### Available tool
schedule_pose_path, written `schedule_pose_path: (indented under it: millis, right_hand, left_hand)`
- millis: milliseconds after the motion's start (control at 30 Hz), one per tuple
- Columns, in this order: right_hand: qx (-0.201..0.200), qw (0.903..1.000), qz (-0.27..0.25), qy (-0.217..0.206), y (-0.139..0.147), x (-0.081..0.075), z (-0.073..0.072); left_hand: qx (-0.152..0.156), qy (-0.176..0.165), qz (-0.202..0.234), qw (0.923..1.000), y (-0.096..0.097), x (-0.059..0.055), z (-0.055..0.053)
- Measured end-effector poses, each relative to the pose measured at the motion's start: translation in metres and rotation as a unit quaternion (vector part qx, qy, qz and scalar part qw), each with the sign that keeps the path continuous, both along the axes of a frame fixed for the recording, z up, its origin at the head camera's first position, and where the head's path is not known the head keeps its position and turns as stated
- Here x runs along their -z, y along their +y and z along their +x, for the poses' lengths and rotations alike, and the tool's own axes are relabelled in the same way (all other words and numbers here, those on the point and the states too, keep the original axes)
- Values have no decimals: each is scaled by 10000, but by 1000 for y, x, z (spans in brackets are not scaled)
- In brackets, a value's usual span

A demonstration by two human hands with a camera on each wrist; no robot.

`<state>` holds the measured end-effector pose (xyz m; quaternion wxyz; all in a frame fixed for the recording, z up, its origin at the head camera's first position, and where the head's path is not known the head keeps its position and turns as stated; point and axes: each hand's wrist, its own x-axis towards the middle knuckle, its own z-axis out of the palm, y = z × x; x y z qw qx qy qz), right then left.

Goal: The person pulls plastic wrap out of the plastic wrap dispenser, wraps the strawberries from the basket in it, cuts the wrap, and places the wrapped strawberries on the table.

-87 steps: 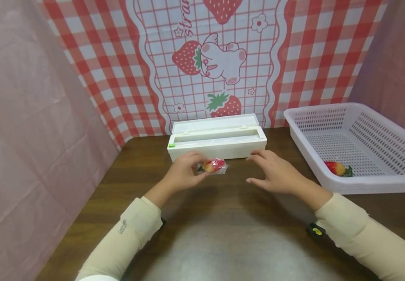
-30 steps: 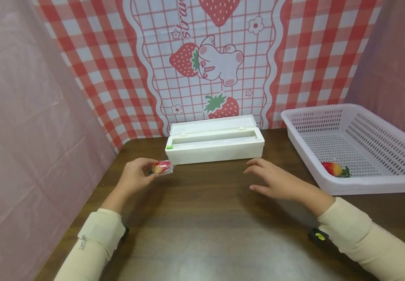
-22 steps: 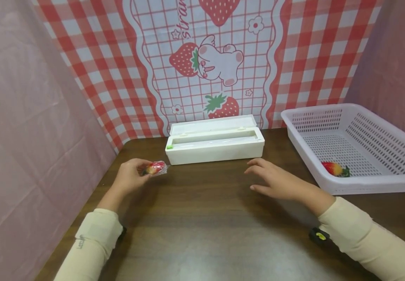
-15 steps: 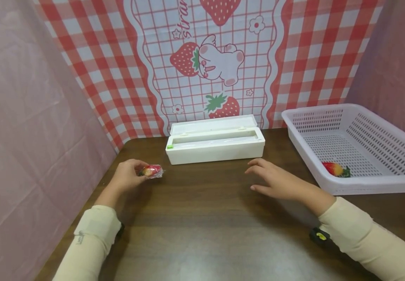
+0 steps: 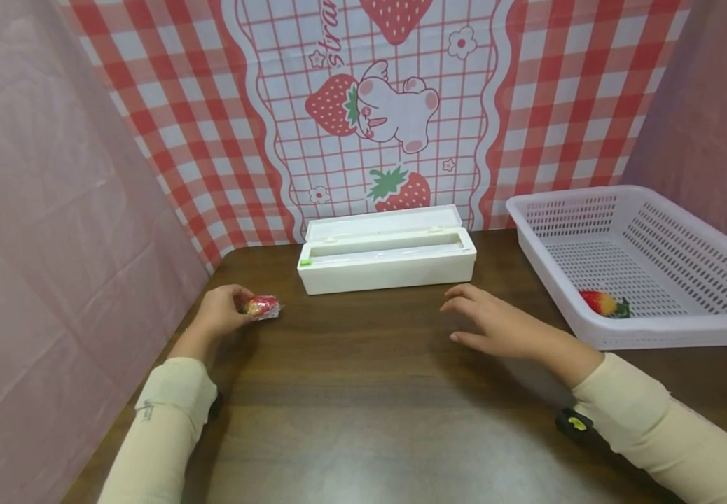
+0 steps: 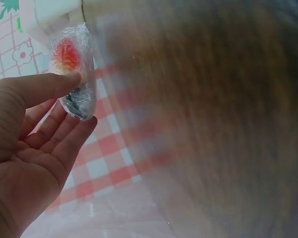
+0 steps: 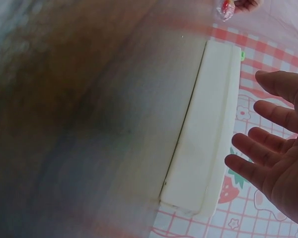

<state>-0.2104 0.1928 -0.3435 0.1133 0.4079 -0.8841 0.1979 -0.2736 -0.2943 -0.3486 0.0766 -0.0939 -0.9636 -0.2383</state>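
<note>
A strawberry (image 5: 262, 306), red and yellow with a dark green leafy end, is wrapped in clear plastic film. My left hand (image 5: 220, 311) pinches it by the leafy end near the table's left side. In the left wrist view the thumb lies across the wrapped strawberry (image 6: 67, 62), with the fingers behind it. My right hand (image 5: 496, 322) holds nothing; its fingers are spread and slightly bent over the table, in front of the white box's right end. The long white box (image 5: 389, 271) has its lid raised, with clear film inside and a green tab at its left corner.
On the right stands a white perforated basket (image 5: 685, 323) with an unwrapped-looking strawberry (image 5: 599, 302) near its front left corner. A checked strawberry-print cloth (image 5: 395, 112) hangs behind the brown table (image 5: 363, 420). Pink cloth (image 5: 54, 245) covers the left side.
My left hand has carried the wrapped strawberry leftward, away from the front of the white box. The right hand has barely moved.
</note>
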Motion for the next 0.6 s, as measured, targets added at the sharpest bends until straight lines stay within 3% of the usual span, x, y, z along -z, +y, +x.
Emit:
schedule_pose_path:
  millis: [600]
  right_hand:
    - [-39,10000,26,23,-2,0,1]
  left_hand:
    - [60,-418,-354,9985,-10,6,-7]
